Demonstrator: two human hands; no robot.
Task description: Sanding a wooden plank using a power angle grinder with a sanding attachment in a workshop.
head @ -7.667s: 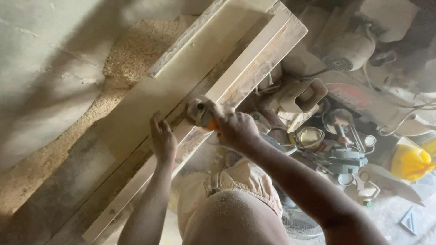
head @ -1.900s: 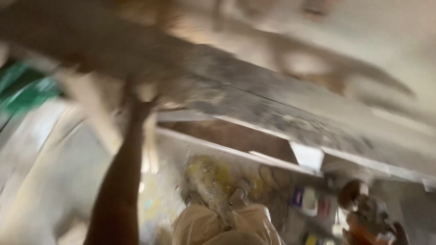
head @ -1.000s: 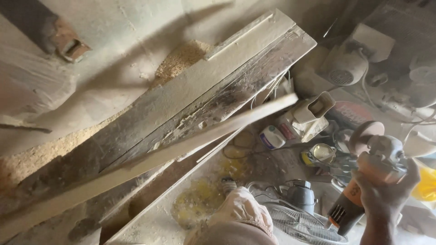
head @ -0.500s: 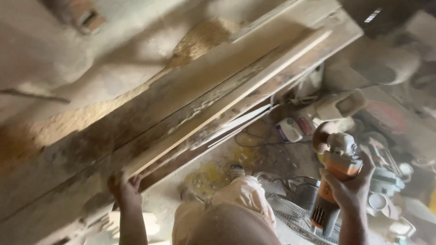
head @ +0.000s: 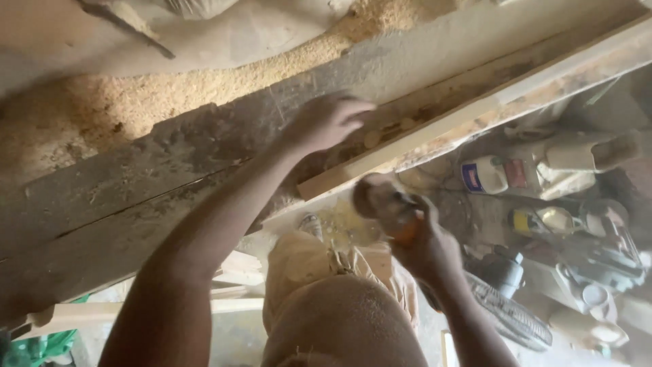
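My left hand point(head: 327, 121) rests palm down on the grey workbench top, right beside the near end of a long pale wooden strip point(head: 435, 132) that lies slanting up to the right. My right hand point(head: 424, 241) grips an orange angle grinder point(head: 384, 204) just below the strip's near end, its round head blurred and close to the wood. My knees in beige trousers point(head: 326, 278) fill the lower middle.
Sawdust point(head: 204, 88) lies heaped along the bench's far side. On the floor at right stand a white bottle point(head: 483, 177), a power tool point(head: 577, 160), tins and cables, and a fan grille point(head: 516, 316). Loose wood offcuts point(head: 231, 272) lie under the bench.
My left hand has come up from the bench's lower edge onto its top by the strip. My right hand has brought the grinder left and up toward the strip's end.
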